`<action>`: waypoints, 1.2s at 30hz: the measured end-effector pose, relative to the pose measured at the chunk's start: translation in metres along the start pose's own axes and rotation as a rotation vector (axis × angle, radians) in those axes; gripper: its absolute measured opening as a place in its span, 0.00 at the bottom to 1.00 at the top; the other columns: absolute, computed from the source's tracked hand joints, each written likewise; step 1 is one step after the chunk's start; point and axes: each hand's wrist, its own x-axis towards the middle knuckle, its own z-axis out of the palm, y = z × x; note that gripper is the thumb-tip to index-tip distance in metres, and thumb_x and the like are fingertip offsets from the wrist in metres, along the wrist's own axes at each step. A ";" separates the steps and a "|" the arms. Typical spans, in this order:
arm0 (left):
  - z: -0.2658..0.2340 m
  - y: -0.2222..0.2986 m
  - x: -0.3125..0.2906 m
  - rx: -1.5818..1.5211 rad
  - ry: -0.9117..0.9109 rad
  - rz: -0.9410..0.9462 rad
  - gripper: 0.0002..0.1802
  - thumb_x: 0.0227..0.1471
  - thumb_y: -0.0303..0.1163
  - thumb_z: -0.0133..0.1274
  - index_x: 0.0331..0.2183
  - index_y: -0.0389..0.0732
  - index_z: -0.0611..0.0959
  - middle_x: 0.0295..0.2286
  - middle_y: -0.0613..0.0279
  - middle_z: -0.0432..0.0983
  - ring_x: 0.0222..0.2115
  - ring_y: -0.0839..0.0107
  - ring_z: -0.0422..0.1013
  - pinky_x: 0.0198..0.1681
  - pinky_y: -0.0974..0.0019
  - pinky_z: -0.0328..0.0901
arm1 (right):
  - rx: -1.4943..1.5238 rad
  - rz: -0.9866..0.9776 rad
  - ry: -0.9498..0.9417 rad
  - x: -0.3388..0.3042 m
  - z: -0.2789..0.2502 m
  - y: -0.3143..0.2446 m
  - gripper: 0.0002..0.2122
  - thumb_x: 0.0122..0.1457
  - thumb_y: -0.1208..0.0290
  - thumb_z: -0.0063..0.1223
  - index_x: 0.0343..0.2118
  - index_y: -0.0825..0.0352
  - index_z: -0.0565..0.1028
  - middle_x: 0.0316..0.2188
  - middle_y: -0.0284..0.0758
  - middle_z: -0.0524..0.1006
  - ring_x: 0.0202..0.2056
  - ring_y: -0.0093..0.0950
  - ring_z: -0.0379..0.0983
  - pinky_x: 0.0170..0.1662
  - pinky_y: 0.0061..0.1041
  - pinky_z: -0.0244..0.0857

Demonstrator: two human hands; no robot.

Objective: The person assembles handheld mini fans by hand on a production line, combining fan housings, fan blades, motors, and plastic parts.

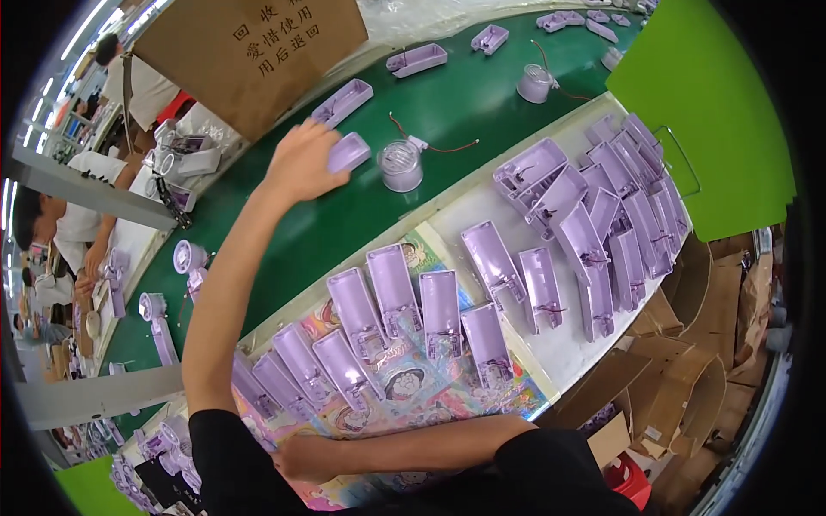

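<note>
Over the green belt (482, 112), my left hand (303, 162) is stretched far out, its fingers closed on the edge of a small purple plastic housing (349, 153). A longer purple housing (346, 101) lies just beyond those fingers. To the right of the hand stands a round purple part with a clear ribbed cup (401, 168), with thin red and black wires. My right hand (305, 457) is low over the colourful printed mat (413, 430), curled and closed. Its fingertips are hidden, so what they hold does not show. Rows of open purple housings (354, 310) lie on the mat.
More housings crowd the white board (551, 353) on the right. A cardboard box (258, 60) stands beyond the belt, and a green panel (705, 112) rises at right. Grey metal bars (95, 193) cross the left side, where other people work. Cardboard cartons (671, 387) sit at lower right.
</note>
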 end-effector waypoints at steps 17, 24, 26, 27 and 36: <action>-0.082 0.038 -0.050 -0.126 0.037 -0.237 0.35 0.33 0.60 0.68 0.31 0.37 0.84 0.30 0.49 0.82 0.33 0.50 0.78 0.40 0.53 0.70 | 0.009 0.017 -0.248 -0.001 -0.012 0.000 0.15 0.48 0.73 0.55 0.40 0.70 0.75 0.39 0.42 0.75 0.33 0.42 0.78 0.36 0.40 0.72; -0.103 0.124 -0.198 0.009 0.031 -0.362 0.30 0.37 0.52 0.69 0.34 0.36 0.81 0.30 0.47 0.80 0.32 0.49 0.76 0.39 0.52 0.68 | 0.060 0.036 -0.222 -0.002 -0.010 0.000 0.15 0.55 0.73 0.50 0.45 0.71 0.73 0.43 0.49 0.76 0.44 0.46 0.76 0.47 0.42 0.71; -0.086 0.139 -0.217 -0.015 0.107 -0.426 0.29 0.38 0.50 0.69 0.33 0.36 0.81 0.27 0.49 0.79 0.31 0.51 0.75 0.38 0.52 0.67 | 0.144 0.010 0.033 -0.008 0.033 0.019 0.10 0.51 0.71 0.54 0.34 0.71 0.79 0.35 0.48 0.80 0.39 0.48 0.78 0.40 0.45 0.72; -0.080 0.144 -0.226 -0.032 0.145 -0.477 0.29 0.38 0.50 0.69 0.33 0.35 0.80 0.27 0.49 0.79 0.31 0.51 0.75 0.38 0.52 0.67 | 0.170 -0.043 0.148 -0.011 0.023 0.013 0.09 0.51 0.72 0.55 0.33 0.70 0.79 0.33 0.47 0.81 0.41 0.48 0.77 0.43 0.45 0.71; -0.088 0.161 -0.234 -0.107 -0.052 -0.500 0.31 0.41 0.54 0.69 0.35 0.36 0.83 0.28 0.49 0.80 0.28 0.51 0.78 0.30 0.52 0.69 | 0.398 0.124 0.032 -0.009 -0.001 0.002 0.10 0.50 0.73 0.54 0.34 0.71 0.80 0.35 0.49 0.80 0.41 0.47 0.77 0.46 0.43 0.70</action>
